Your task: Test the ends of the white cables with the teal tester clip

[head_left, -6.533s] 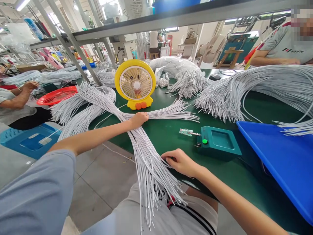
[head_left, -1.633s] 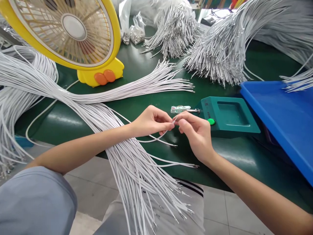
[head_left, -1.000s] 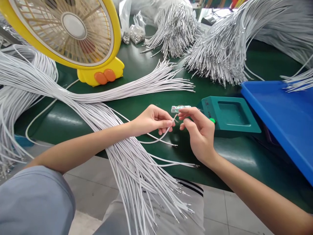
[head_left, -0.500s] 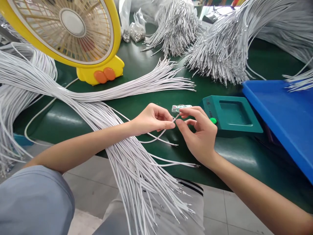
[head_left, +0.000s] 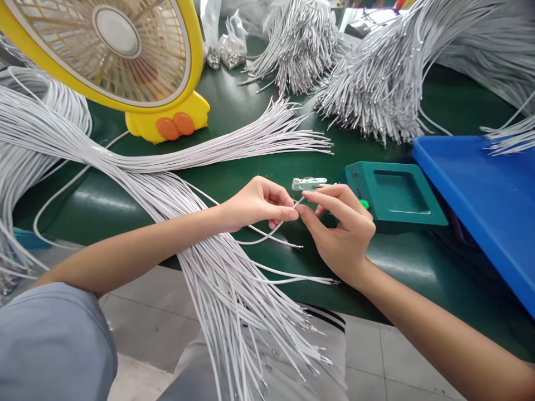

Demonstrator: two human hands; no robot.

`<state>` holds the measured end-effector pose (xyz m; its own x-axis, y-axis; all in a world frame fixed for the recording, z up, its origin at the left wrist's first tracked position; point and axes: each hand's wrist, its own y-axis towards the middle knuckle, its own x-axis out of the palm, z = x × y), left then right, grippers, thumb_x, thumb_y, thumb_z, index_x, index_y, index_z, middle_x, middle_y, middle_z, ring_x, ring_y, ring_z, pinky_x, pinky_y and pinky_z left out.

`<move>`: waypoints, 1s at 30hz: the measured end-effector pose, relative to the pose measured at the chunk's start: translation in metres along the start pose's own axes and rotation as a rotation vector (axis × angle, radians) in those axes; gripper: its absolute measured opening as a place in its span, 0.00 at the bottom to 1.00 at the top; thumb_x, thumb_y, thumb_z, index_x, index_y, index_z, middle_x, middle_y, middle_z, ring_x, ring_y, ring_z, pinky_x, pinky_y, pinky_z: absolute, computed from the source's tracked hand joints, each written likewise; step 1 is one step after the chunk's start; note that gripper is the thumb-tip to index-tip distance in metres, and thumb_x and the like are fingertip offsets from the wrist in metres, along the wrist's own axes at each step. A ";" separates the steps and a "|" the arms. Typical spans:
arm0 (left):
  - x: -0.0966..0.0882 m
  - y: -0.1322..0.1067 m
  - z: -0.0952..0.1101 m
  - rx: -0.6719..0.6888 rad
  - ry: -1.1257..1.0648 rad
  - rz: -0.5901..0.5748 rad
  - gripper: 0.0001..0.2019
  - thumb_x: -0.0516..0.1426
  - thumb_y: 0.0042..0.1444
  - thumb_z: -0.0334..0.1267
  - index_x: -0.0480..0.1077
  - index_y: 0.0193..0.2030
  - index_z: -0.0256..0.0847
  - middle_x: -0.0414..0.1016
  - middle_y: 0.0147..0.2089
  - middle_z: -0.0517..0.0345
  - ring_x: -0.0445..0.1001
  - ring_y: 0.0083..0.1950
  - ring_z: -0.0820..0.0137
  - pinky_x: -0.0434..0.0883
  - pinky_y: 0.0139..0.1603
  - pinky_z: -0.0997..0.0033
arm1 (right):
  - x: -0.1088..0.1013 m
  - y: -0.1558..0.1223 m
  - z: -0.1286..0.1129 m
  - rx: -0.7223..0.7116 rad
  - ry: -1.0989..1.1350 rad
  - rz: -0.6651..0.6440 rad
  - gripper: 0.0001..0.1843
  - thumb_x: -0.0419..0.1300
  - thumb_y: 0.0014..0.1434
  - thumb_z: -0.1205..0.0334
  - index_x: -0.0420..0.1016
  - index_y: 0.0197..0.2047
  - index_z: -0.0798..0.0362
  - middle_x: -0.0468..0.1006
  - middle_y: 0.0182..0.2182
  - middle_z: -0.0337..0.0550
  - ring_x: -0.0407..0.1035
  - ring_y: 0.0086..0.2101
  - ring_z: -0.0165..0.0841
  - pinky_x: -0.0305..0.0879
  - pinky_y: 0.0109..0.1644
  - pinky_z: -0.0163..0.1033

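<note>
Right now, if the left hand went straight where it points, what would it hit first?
Probably the right hand, whose thumb tip lies just ahead of the left hand by the white wire; whether they touch is hard to tell.

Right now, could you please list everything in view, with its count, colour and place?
Fan: one, yellow and orange, upper left
Bags: two, clear with silvery contents, right of the fan
Far cable bundles: two, white-grey, upper centre and upper right
Coiled cables: many, white, left edge
Near cable bundle: one, white, from left, fanning toward lower centre
Held cable: one, white, centre
Clip: one, pale green, right of centre
Device: one, teal, beside the clip
Tray: one, blue, right edge
Table: one, dark green, beneath these
Floor: grey tiles, bottom
Trousers: one pair, grey, black-striped, bottom centre
Sleeve: one, grey-blue, lower left
Left hand: one, bare, pinching the held cable
Right hand: one, bare, at the held cable's end
</note>
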<state>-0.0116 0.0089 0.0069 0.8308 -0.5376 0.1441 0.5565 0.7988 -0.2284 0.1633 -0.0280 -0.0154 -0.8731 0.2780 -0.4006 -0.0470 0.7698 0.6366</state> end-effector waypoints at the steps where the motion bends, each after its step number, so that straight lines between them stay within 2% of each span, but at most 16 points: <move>1: 0.000 0.000 0.000 -0.003 0.002 0.006 0.15 0.70 0.38 0.40 0.73 0.25 0.30 0.69 0.19 0.60 0.65 0.19 0.80 0.65 0.20 0.80 | 0.000 0.000 0.000 0.007 0.000 0.005 0.09 0.66 0.52 0.66 0.79 0.38 0.45 0.76 0.31 0.41 0.70 0.30 0.33 0.69 0.31 0.42; 4: 0.001 0.000 0.001 0.016 0.003 0.025 0.15 0.71 0.37 0.40 0.73 0.24 0.30 0.70 0.21 0.60 0.66 0.21 0.80 0.65 0.22 0.80 | 0.000 0.000 -0.002 0.111 0.086 -0.012 0.11 0.65 0.52 0.65 0.78 0.40 0.46 0.77 0.34 0.43 0.71 0.32 0.34 0.70 0.31 0.41; 9: 0.001 0.001 0.001 0.061 -0.012 0.039 0.16 0.72 0.32 0.36 0.72 0.23 0.31 0.70 0.23 0.62 0.66 0.25 0.80 0.64 0.27 0.80 | -0.002 0.004 -0.011 0.347 0.389 -0.091 0.13 0.64 0.53 0.66 0.76 0.44 0.48 0.78 0.36 0.41 0.72 0.37 0.33 0.72 0.31 0.37; 12: 0.000 0.001 0.000 0.072 -0.008 0.009 0.16 0.71 0.33 0.36 0.70 0.23 0.31 0.69 0.23 0.63 0.64 0.25 0.81 0.63 0.28 0.80 | -0.003 0.004 -0.012 0.377 0.446 -0.101 0.12 0.65 0.53 0.66 0.76 0.42 0.49 0.78 0.34 0.40 0.73 0.35 0.32 0.72 0.32 0.37; 17: 0.001 0.000 -0.001 0.077 0.076 -0.023 0.16 0.71 0.35 0.36 0.69 0.23 0.31 0.66 0.22 0.64 0.61 0.25 0.81 0.59 0.25 0.80 | -0.003 0.006 -0.015 0.382 0.389 -0.084 0.10 0.66 0.50 0.67 0.76 0.38 0.49 0.78 0.31 0.39 0.73 0.31 0.31 0.72 0.31 0.38; 20: 0.003 0.000 -0.001 0.072 0.112 -0.023 0.16 0.71 0.35 0.36 0.69 0.24 0.32 0.65 0.22 0.65 0.60 0.24 0.82 0.57 0.24 0.79 | -0.004 0.007 -0.015 0.443 0.414 -0.100 0.09 0.66 0.49 0.66 0.75 0.36 0.50 0.77 0.27 0.38 0.72 0.28 0.30 0.74 0.34 0.39; 27: 0.005 -0.002 -0.001 -0.003 0.022 -0.047 0.17 0.71 0.37 0.38 0.69 0.26 0.32 0.65 0.18 0.66 0.62 0.19 0.81 0.60 0.20 0.80 | 0.000 0.007 -0.009 0.595 0.648 -0.161 0.14 0.69 0.47 0.60 0.72 0.37 0.49 0.73 0.26 0.36 0.71 0.29 0.31 0.72 0.36 0.40; 30: 0.003 -0.002 -0.003 0.000 -0.006 -0.051 0.17 0.71 0.38 0.39 0.71 0.27 0.31 0.67 0.17 0.63 0.65 0.19 0.80 0.64 0.21 0.79 | 0.000 0.009 -0.010 0.679 0.775 -0.195 0.14 0.68 0.47 0.62 0.72 0.38 0.48 0.71 0.26 0.35 0.69 0.29 0.30 0.71 0.37 0.39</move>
<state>-0.0102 0.0046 0.0048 0.8015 -0.5757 0.1616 0.5979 0.7705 -0.2210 0.1582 -0.0269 -0.0027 -0.9629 -0.1450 0.2277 -0.1473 0.9891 0.0069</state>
